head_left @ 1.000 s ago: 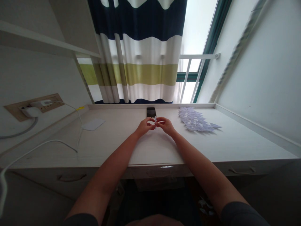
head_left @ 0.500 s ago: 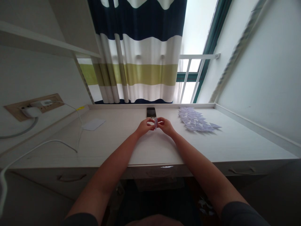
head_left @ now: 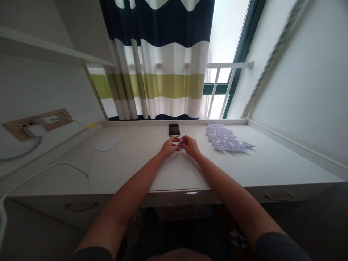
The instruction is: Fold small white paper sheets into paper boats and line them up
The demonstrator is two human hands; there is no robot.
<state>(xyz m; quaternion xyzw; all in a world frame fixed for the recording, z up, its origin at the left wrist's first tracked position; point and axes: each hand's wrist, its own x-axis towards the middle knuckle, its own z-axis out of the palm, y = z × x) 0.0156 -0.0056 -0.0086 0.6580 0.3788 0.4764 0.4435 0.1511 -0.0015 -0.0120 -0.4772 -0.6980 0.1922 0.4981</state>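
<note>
Between my fingertips is a small folded piece of white paper (head_left: 180, 144), held just above the middle of the desk. My left hand (head_left: 170, 145) grips its left side with thumb and fingers. From the other side my right hand (head_left: 190, 145) pinches the same paper. The fingers partly cover it, so its exact shape is hard to make out. Right behind my hands lies a dark phone (head_left: 174, 129). To the right, many folded pointed paper pieces (head_left: 227, 138) are spread in an overlapping pile.
On the left of the white desk (head_left: 130, 170) are flat paper sheets (head_left: 108, 144) and a white cable (head_left: 62, 163). A wall socket (head_left: 38, 124) holds plugs. Raised edging (head_left: 136, 123) runs along the back, below a striped curtain (head_left: 174, 85). Paper scraps (head_left: 237, 237) lie below the desk.
The folded paper between my hands has turned from nearly edge-on and upright to a tilted position showing more of its surface. My fingers have shifted slightly on it.
</note>
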